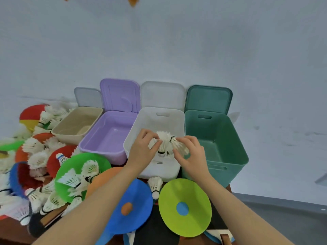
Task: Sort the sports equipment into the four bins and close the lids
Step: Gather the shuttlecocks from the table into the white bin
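Four open bins stand in a row against the wall: beige [60, 129], purple [92, 138], white [141, 121] and green [237, 142], each with its lid raised behind it. Over the white bin both hands hold white feather shuttlecocks. My left hand [141, 149] pinches one shuttlecock [163, 142] from the left. My right hand [192, 154] grips another shuttlecock [179, 146] from the right. The shuttlecocks sit just above the bin's front half.
Many shuttlecocks [70, 181] and coloured flat discs lie piled on the table at the left. A blue disc [132, 206] and a lime disc [185, 207] lie near me, with one shuttlecock [155, 186] between them. Dark paddles lie under the discs. Floor shows at the right.
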A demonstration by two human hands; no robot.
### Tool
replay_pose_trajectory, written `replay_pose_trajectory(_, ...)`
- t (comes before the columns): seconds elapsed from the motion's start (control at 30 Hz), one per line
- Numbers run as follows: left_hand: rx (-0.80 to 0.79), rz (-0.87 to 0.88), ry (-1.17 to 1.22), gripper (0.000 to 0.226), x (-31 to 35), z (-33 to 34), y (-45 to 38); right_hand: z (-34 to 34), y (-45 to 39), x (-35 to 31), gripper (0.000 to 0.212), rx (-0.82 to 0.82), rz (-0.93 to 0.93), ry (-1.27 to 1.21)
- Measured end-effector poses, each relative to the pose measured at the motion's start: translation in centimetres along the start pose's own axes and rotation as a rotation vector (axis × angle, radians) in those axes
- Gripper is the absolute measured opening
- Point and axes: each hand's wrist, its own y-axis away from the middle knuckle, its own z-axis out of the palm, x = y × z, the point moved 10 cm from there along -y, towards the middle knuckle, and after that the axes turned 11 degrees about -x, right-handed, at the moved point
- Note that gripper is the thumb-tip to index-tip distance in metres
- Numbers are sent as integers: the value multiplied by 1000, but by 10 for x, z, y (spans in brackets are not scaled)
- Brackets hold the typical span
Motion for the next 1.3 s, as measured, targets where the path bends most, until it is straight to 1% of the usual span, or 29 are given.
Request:
replay_pose_trajectory(0.1, 36, -2, -29, 10, -11, -10, -21, 7, -34, 0, 36, 5, 5, -28)
replay_pose_trajectory(0.17, 7, -20, -52, 9, -25, -10, -33, 16, -55, 5, 35, -25, 40, -5)
replay_pose_trajectory(0.23, -94, -73, -102, 14, -46, -3, -43, 31, -71, 14, 35, -96, 92, 69)
replay_pose_trajectory(0.33, -334, -200, -271, 39, -80, 16, -40, 54, -79, 31, 45, -225, 183, 225)
replay_pose_trajectory(0.4, -406, -242, -330, 44, -92, 19, -33, 64, -74, 40, 45, -285, 233, 267)
replay_pose_trajectory(0.47, -439, -254, -358, 44, -97, 18, -25, 66, -64, 41, 40, -267, 235, 232)
replay_pose_trajectory(0.53, -447, -250, -370, 41, -94, 16, -19, 64, -54, 35, 33, -225, 188, 200)
replay_pose_trajectory(0.6, -407, -228, -358, 37, -86, 11, -13, 61, -42, 27, 30, -182, 125, 159)
replay_pose_trajectory(0.7, -339, -204, -318, 32, -73, 2, 4, 55, -23, 11, 37, -114, 41, 83)
replay_pose_trajectory(0.73, -344, -210, -303, 34, -71, 1, 12, 55, -15, 6, 37, -99, 16, 63)
replay_pose_trajectory(0.8, -358, -226, -281, 50, -69, 1, 30, 59, 0, 1, 33, -101, -19, 36)
replay_pose_trajectory(0.83, -361, -244, -279, 53, -71, 0, 41, 64, 7, 0, 32, -114, -25, 29)
replay_pose_trajectory(0.87, -365, -273, -288, 49, -75, -1, 51, 69, 15, 1, 31, -131, -24, 28)
replay_pose_trajectory(0.93, -372, -317, -308, 34, -81, -4, 71, 83, 31, 6, 30, -178, -1, 39)
replay_pose_trajectory(1.03, -353, -312, -315, 31, -82, -7, 91, 107, 51, 17, 24, -279, 61, 103)
replay_pose_trajectory(1.1, -370, -291, -291, 28, -81, -5, 100, 122, 61, 27, 27, -346, 123, 183)
replay_pose_trajectory(1.13, -397, -287, -275, 27, -83, -1, 104, 129, 65, 34, 33, -392, 173, 225)
replay_pose_trajectory(1.2, -480, -294, -269, 34, -90, 11, 112, 145, 76, 49, 45, -504, 279, 338)
replay_pose_trajectory(1.27, -581, -331, -306, 38, -102, 25, 124, 161, 86, 57, 52, -609, 326, 439)
replay_pose_trajectory(1.3, -627, -344, -324, 39, -108, 32, 130, 166, 90, 59, 54, -636, 334, 468)
